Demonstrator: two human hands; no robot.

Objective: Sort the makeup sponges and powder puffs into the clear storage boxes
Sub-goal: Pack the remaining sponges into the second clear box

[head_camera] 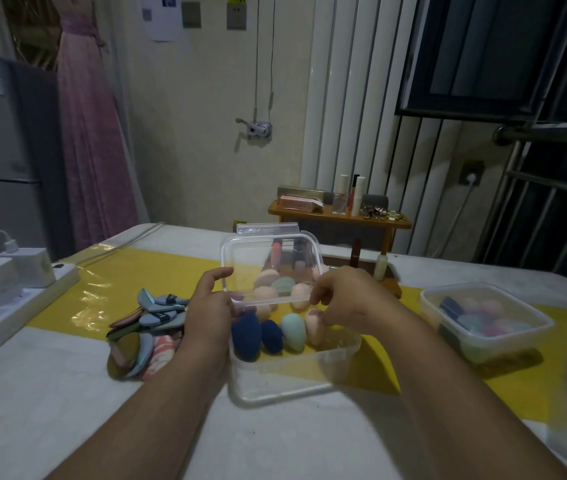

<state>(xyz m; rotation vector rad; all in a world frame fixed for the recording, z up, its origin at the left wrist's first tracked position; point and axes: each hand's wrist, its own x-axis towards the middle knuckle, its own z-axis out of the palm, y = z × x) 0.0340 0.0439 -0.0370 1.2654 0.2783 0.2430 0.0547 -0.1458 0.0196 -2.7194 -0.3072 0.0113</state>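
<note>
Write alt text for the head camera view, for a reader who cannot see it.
The left hand and right hand grip a clear lid tilted over an open clear box of egg-shaped makeup sponges in dark blue, mint and pink. A pile of powder puffs lies to its left, a second clear box of sponges to its right.

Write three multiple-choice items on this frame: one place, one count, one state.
1. Where does the pile of powder puffs lie?
A. left of the open box
B. inside it
C. behind it

2. How many dark blue sponges are in the open box?
A. one
B. two
C. four

3. How is the lid?
A. snapped onto the box
B. flat on the table
C. held tilted over the box

Answers:
1 A, the puffs lie on the table beside the box's left wall.
2 B, two stand side by side at its front left.
3 C, the left hand and right hand grip its near edge.
</note>
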